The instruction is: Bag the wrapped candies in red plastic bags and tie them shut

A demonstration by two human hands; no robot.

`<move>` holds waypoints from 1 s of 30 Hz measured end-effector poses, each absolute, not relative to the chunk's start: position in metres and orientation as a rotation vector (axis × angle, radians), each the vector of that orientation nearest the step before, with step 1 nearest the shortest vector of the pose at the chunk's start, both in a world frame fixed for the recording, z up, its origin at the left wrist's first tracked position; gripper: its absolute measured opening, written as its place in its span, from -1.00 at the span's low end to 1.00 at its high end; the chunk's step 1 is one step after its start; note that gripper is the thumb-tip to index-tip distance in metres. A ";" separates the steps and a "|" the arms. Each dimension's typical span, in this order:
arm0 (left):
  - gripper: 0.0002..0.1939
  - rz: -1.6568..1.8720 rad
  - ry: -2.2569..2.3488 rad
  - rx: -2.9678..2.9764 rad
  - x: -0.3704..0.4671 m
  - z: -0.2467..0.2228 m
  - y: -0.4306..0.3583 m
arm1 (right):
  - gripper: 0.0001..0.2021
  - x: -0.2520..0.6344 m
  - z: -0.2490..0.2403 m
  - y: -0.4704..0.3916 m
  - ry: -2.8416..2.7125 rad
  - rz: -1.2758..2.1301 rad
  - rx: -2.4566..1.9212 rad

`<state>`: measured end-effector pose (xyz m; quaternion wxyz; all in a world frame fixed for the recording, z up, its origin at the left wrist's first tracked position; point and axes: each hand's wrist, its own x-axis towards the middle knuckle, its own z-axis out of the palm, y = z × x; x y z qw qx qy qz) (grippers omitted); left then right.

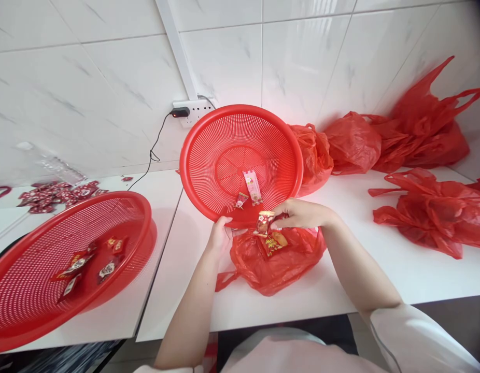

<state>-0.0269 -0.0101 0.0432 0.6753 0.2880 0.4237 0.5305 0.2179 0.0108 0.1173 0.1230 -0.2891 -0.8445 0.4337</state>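
Observation:
A red plastic basket (209, 140) with perforated sides is tipped toward me, showing a pink wrapped snack (253, 186) and a small red packet (241, 200) inside. My left hand (220, 234) grips its near rim, thumb on top. Just right of it, my right hand (296, 213) is closed on a small red snack packet (264, 223), over a red plastic bag (263, 269). The bag lies open below the basket rim, with a red and yellow snack packet (273, 243) at its mouth.
At left stands a second red basket (142, 217) with several packets inside. Behind it lie a pile of small red packets (45, 197) and a clear plastic bottle (55, 166). Red bags (352, 142) line the wall; another bag (430, 212) lies at right. A power strip (199, 110) with a cord sits behind.

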 end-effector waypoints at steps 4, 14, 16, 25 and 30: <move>-0.75 1.208 0.948 0.662 -0.029 0.043 -0.009 | -0.72 0.215 0.113 0.010 -2.462 1.518 -0.766; -0.74 1.188 0.983 0.694 -0.029 0.045 -0.010 | -0.75 0.216 0.117 0.008 -2.357 1.203 -0.951; -0.74 1.177 0.985 0.709 -0.029 0.044 -0.010 | -0.71 0.213 0.116 0.009 -2.253 1.016 -1.015; -0.64 1.040 0.891 0.772 -0.018 0.031 -0.021 | -0.20 0.167 0.062 0.020 -2.076 0.296 -1.548; -0.61 1.058 0.855 0.765 -0.011 0.031 -0.025 | -0.18 0.156 0.058 0.015 -2.304 0.411 -1.510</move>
